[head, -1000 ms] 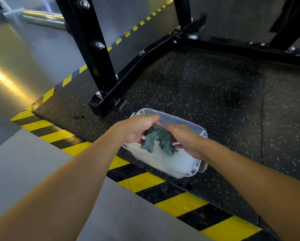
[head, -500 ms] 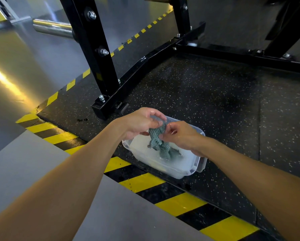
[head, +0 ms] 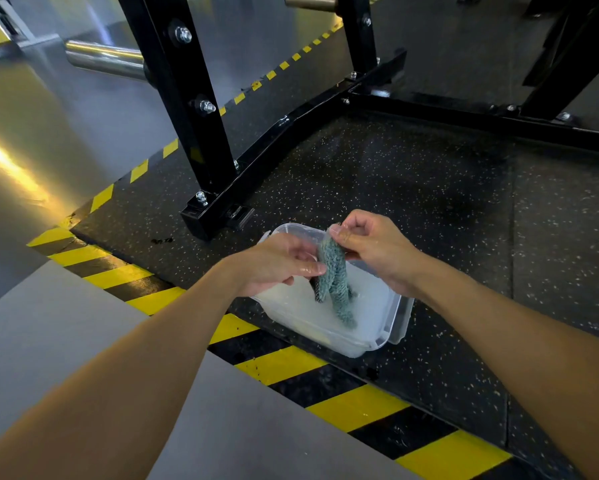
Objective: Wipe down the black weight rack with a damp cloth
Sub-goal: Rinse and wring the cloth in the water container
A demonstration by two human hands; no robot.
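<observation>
Both hands are over a clear plastic tub (head: 377,342) that sits on the speckled rubber mat (head: 412,188), right by the yellow-and-black hazard stripe (head: 280,365) at the mat's edge. The tub holds cloudy, whitish water.

The teal cloth (head: 333,282) hangs bunched up in a long vertical twist. The right hand (head: 374,251) pinches its top end between thumb and curled fingers. The left hand (head: 277,265) has its fingers curled in too, nipping the cloth's left side a bit lower down. Its fingertips look shiny and wet. The bottom end of the cloth trails down into the water, so it's partly in the tub and partly held above it.

The black weight rack (head: 180,98) stands just behind the tub. One upright with silver bolts runs down to a base beam (head: 291,133) on the mat, and the nearest corner of that base is close to the tub's far left corner but not touching it. A chrome peg (head: 104,60) sticks out from the upright to the left, over the glossy grey floor (head: 31,133).

Neither hand is on the rack — the cloth is only over the tub.
</observation>
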